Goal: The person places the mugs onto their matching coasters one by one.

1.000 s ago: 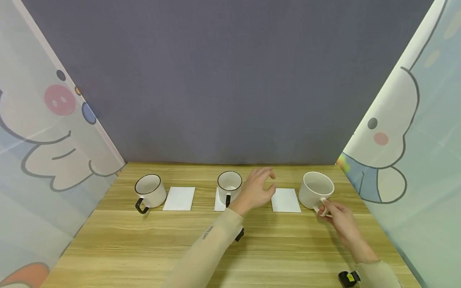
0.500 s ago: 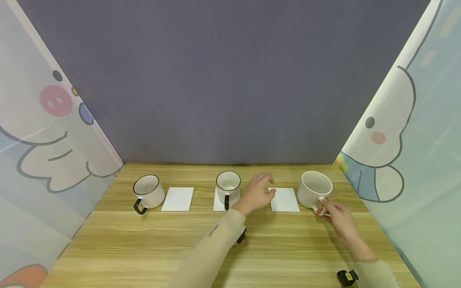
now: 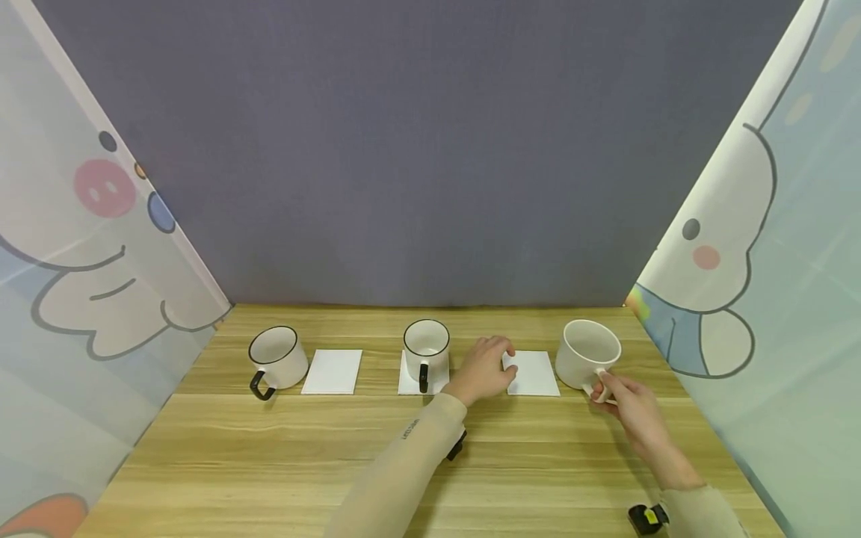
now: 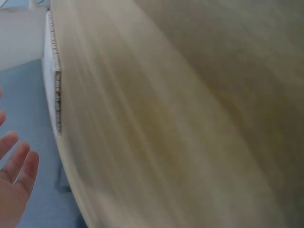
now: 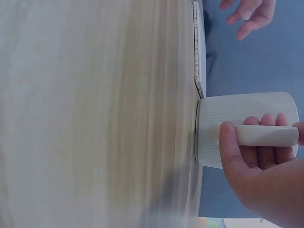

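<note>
My right hand (image 3: 635,411) grips the handle of a plain white mug (image 3: 572,366), which stands upright on the table just right of a white square coaster (image 3: 534,375). In the right wrist view the fingers (image 5: 230,147) curl round the mug's handle (image 5: 266,136). Bent but holding nothing, my left hand (image 3: 483,371) hovers beside that coaster's left edge. Left of this hand, a white mug with black rim and black handle (image 3: 420,362) stands on another white coaster (image 3: 407,386).
Farther left stands a second black-rimmed white mug (image 3: 285,366), beside a white coaster (image 3: 332,372). Behind the wooden table (image 3: 303,463) rises a dark grey panel (image 3: 430,164). Printed curtains (image 3: 807,321) flank both sides.
My left hand has moved slightly right and lower, toward the right coaster. The right hand keeps its hold on the plain mug, which stays in place.
</note>
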Demonstrator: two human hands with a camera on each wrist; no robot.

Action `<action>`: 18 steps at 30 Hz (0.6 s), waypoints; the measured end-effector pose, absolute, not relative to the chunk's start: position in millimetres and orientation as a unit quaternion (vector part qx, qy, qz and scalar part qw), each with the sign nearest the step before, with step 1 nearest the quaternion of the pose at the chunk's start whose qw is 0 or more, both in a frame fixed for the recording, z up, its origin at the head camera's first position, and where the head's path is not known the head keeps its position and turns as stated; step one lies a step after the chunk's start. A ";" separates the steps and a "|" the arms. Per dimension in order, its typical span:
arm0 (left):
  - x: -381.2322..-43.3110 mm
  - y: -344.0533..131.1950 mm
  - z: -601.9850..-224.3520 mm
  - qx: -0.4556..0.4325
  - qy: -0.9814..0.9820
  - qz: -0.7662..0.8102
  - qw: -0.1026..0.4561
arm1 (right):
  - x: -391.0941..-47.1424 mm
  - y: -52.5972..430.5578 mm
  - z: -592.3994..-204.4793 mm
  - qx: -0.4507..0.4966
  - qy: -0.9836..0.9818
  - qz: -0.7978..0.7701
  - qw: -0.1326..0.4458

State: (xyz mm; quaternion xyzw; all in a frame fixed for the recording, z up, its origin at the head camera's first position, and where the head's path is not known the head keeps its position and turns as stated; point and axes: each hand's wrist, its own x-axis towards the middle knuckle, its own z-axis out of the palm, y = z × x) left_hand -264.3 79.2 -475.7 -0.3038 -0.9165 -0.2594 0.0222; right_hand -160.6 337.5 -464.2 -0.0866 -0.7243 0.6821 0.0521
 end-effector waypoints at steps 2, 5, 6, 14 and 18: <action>-264.7 79.5 -478.3 -0.298 -0.921 -0.252 0.018 | -161.0 337.2 -464.5 -0.087 -0.725 0.681 0.053; -264.5 79.7 -482.3 -0.286 -0.927 -0.242 0.003 | -161.3 337.3 -465.0 -0.086 -0.726 0.680 0.052; -264.4 79.7 -483.5 -0.282 -0.929 -0.240 -0.003 | -161.2 337.2 -464.9 -0.087 -0.726 0.680 0.052; -263.5 81.5 -488.4 -0.278 -0.937 -0.209 -0.021 | -160.7 338.6 -464.9 -0.085 -0.725 0.682 0.049; -263.2 81.7 -488.1 -0.286 -0.942 -0.172 -0.027 | -161.2 338.2 -465.6 -0.084 -0.727 0.680 0.051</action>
